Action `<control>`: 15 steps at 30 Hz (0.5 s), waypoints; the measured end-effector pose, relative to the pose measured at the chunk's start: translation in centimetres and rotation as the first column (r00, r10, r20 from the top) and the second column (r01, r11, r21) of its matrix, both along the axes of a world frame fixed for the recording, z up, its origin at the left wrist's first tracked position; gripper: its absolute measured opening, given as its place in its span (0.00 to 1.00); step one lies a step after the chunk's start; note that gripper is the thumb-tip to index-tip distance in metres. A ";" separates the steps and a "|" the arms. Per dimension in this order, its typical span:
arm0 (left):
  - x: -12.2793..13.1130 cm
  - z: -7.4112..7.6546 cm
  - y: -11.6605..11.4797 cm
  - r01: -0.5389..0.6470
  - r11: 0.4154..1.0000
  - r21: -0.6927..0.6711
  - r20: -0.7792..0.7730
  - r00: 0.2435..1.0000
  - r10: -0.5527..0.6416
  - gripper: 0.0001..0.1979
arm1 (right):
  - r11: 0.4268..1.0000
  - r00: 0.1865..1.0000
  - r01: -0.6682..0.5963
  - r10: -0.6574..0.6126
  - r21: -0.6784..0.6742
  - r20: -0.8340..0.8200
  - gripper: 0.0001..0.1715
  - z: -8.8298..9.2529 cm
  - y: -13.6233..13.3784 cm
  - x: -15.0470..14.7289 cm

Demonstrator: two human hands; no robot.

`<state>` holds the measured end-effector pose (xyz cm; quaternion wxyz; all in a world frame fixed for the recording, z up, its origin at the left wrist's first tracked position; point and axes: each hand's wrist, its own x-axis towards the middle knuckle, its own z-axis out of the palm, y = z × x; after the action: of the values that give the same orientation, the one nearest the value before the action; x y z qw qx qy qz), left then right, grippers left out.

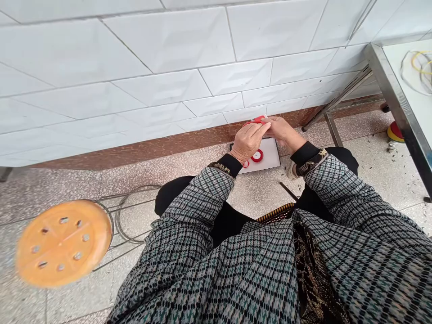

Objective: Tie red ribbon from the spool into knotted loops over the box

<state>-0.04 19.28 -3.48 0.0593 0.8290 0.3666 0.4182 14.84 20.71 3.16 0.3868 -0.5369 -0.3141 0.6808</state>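
Observation:
My left hand (248, 141) and my right hand (281, 130) meet close to the wall, low over the floor. Between their fingers is a small red-and-white item (258, 120), partly hidden, so its exact kind does not show. Both hands are closed on it, fingertips near each other. Beneath them on the floor lies a white rectangular panel (272, 155) with a dark edge. On the panel are a red ring with a white middle (257, 155) and a smaller red ring (246, 164), partly covered by my left wrist.
An orange round stool (62, 243) with holes in its seat lies tipped over at left. A metal-framed table (405, 101) stands at right, with cables (420, 67) on top and a red-and-yellow object (395, 132) below. A white tiled wall (168, 90) rises ahead.

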 end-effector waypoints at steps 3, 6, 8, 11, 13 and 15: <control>0.2 0.1 -0.3 0.050 0.999 0.012 -0.020 0.999 -0.050 0.21 | 0.998 0.997 0.003 -0.008 0.060 0.081 0.16 -0.7 0.6 0.4; 0.6 0.3 -1.0 0.144 0.989 0.034 -0.036 0.989 -0.143 0.19 | 0.962 0.963 0.014 -0.086 0.271 0.255 0.16 -1.0 1.5 1.4; 0.7 0.7 -1.4 0.156 0.988 0.012 -0.007 0.988 -0.156 0.17 | 0.890 0.933 -0.008 -0.158 0.455 0.325 0.14 -0.8 2.1 2.2; 0.3 1.7 -1.0 -0.028 0.994 -0.110 0.220 0.974 0.052 0.16 | 0.762 0.930 -0.077 -0.177 0.643 0.321 0.17 0.0 2.3 3.0; -0.2 2.3 0.0 -0.080 0.964 -0.255 0.404 0.896 0.181 0.15 | 0.705 0.943 -0.112 -0.148 0.701 0.299 0.21 0.5 2.0 3.0; -0.5 2.6 1.0 0.068 0.916 -0.394 0.539 0.825 0.171 0.16 | 0.676 0.954 -0.133 -0.110 0.725 0.278 0.25 0.9 1.5 2.7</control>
<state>-0.49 20.31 -0.93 0.3198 0.6286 0.4323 0.5619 17.53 22.21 4.06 0.5135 -0.4301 -0.6194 0.4096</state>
